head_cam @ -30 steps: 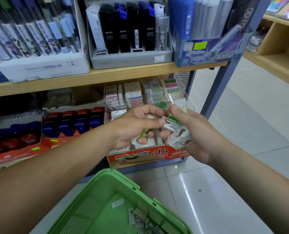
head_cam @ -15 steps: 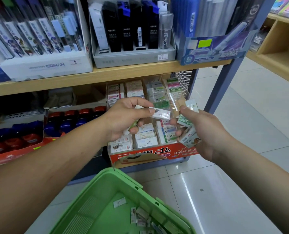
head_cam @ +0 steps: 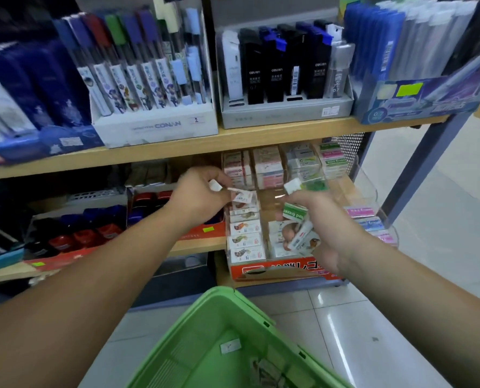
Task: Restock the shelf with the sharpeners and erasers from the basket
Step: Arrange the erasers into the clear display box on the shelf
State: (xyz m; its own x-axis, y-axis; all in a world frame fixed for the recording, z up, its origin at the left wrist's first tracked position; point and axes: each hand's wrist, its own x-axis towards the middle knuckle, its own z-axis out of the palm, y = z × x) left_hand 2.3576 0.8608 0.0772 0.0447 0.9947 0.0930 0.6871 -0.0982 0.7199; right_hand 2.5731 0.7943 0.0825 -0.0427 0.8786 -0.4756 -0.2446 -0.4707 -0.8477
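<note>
Now my left hand is out over the lower wooden shelf board, thumb and fingers pinching a small white paper-sleeved eraser at the back end of the left-hand row in the red-orange cardboard display box. It sits just over the boxed ones, though I cannot tell whether it touches them. That left-hand row of picture-sleeved erasers runs towards me and looks full to the front. My right hand hovers beside the left, over the middle of the same box, its fingers curled round a loose bunch of wrapped erasers. A green-labelled hard eraser lies on top of the bunch, and a bare white end pokes up past my fingertips. The two hands are near each other but apart. Below my forearms, on the pale tiled floor, stands the green plastic basket, with a few small packets lying in its bottom. To the right of the display box is a clear acrylic tray holding pink and blue sleeved erasers. On the shelf above stand a white carton marked CONAN full of slim lead tubes and a grey tray of black cases.
</note>
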